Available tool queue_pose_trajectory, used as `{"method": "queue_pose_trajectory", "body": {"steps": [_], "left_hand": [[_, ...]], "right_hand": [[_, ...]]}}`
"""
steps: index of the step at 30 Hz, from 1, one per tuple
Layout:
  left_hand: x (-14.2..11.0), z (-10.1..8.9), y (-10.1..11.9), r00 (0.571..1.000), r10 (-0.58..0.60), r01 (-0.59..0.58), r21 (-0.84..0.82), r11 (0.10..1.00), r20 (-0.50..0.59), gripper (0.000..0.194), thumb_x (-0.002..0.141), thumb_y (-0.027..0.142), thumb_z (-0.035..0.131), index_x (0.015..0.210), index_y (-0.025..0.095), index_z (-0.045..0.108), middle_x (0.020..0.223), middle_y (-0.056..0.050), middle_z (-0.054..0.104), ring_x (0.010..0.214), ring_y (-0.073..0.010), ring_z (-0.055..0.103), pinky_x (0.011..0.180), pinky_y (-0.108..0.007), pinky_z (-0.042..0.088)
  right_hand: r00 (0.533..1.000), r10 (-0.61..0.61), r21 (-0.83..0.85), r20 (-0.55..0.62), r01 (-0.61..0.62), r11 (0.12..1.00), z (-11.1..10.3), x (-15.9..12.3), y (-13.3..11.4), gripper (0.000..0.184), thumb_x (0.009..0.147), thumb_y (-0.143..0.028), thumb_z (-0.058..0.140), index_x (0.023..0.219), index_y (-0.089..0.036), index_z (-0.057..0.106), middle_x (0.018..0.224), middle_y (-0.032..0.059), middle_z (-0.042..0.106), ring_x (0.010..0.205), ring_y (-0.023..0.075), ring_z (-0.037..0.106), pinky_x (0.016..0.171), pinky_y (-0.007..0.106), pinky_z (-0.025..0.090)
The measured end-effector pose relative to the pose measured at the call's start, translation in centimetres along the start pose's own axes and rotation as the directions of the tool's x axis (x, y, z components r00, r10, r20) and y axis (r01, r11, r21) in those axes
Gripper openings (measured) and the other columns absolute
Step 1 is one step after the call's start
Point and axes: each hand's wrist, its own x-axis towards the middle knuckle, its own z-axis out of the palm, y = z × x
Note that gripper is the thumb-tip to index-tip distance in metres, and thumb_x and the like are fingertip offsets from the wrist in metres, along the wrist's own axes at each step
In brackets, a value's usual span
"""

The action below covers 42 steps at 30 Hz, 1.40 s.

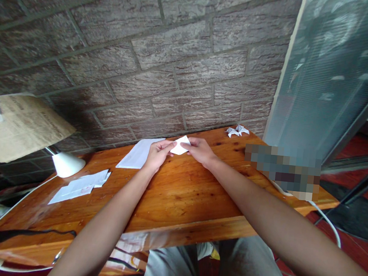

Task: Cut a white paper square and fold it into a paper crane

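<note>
A small folded piece of white paper [181,146] is held between both hands at the far side of the wooden table [181,198]. My left hand [158,153] pinches its left edge with the fingers closed. My right hand [200,150] grips its right edge, fingers pressed on it. A larger white sheet [137,154] lies flat on the table just left of my left hand.
Two small folded white paper shapes [237,130] sit at the table's far right corner. Loose white slips [82,184] lie on the left by a white lamp [67,163]. A brick wall stands behind; a white cable [326,219] hangs off the right edge, a black cable [25,233] lies front left.
</note>
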Motion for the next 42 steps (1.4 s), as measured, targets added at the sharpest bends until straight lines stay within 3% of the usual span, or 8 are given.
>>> {"method": "queue_pose_trajectory", "body": {"steps": [5,9,15,22,29,35,42], "left_hand": [[0.1,-0.4,-0.2,0.998,0.024,-0.025,0.022,0.999,0.061,0.033,0.071,0.046,0.074,0.076,0.014,0.073,0.069,-0.003,0.067,0.062,-0.0118,0.057,0.053,-0.022,0.046],[0.2,-0.4,-0.3,0.992,0.068,-0.08,0.104,0.991,0.11,0.037,0.075,0.053,0.068,0.077,0.016,0.068,0.067,-0.001,0.064,0.059,-0.0115,0.056,0.052,-0.022,0.046],[-0.1,0.7,-0.4,0.991,0.128,-0.131,0.224,0.966,0.027,0.045,0.083,0.061,0.054,0.068,0.019,0.054,0.052,0.003,0.053,0.046,-0.0091,0.049,0.046,-0.021,0.039],[-0.1,0.5,0.0,0.992,0.11,-0.104,0.087,0.991,-0.066,0.04,0.073,0.057,0.069,0.069,0.018,0.06,0.059,0.002,0.059,0.051,-0.0095,0.052,0.051,-0.022,0.042],[-0.1,0.3,0.0,0.995,0.097,-0.096,0.049,0.994,-0.02,0.033,0.069,0.047,0.075,0.081,0.017,0.069,0.069,0.0,0.064,0.058,-0.0097,0.053,0.053,-0.021,0.044],[-0.1,0.0,0.1,0.999,0.047,-0.048,0.032,0.998,0.026,0.029,0.069,0.042,0.075,0.079,0.016,0.067,0.071,0.0,0.061,0.064,-0.0107,0.055,0.054,-0.02,0.046],[-0.3,0.2,0.0,0.99,-0.055,0.081,-0.199,0.977,0.129,0.029,0.066,0.039,0.078,0.078,0.018,0.061,0.078,0.003,0.057,0.074,-0.0108,0.057,0.066,-0.022,0.051]], "right_hand": [[1.0,-0.001,-0.023,-0.012,0.001,1.0,-0.1,0.1,0.1,0.016,0.077,-0.018,0.065,0.088,-0.015,0.075,0.085,0.0032,0.075,0.074,0.0133,0.064,0.066,0.022,0.048],[1.0,0.029,-0.002,-0.005,-0.029,1.0,-0.1,0.1,0.1,0.016,0.077,-0.018,0.065,0.089,-0.015,0.076,0.084,0.0035,0.075,0.072,0.0126,0.064,0.059,0.019,0.047],[0.999,0.051,0.031,-0.012,-0.05,0.998,0.0,0.0,-0.2,0.016,0.077,-0.021,0.068,0.09,-0.015,0.076,0.082,0.0031,0.075,0.071,0.0114,0.063,0.057,0.017,0.046],[0.994,0.078,0.041,-0.071,-0.075,0.996,-0.2,0.3,-0.1,0.012,0.079,-0.018,0.067,0.086,-0.016,0.075,0.086,0.0043,0.075,0.072,0.0126,0.064,0.06,0.02,0.047],[0.995,0.071,0.042,-0.076,-0.068,0.997,-0.1,0.2,-0.1,0.012,0.08,-0.017,0.065,0.088,-0.015,0.075,0.086,0.0043,0.075,0.07,0.0115,0.063,0.059,0.02,0.046],[0.997,0.048,-0.008,-0.058,-0.049,0.999,-0.2,0.2,0.0,0.014,0.08,-0.016,0.064,0.088,-0.015,0.075,0.083,0.0035,0.074,0.069,0.0118,0.062,0.06,0.02,0.046],[1.0,-0.03,-0.05,-0.005,0.03,0.998,-0.4,0.5,0.7,0.014,0.077,-0.02,0.065,0.087,-0.016,0.075,0.083,0.0024,0.074,0.072,0.0134,0.063,0.063,0.022,0.048]]}}
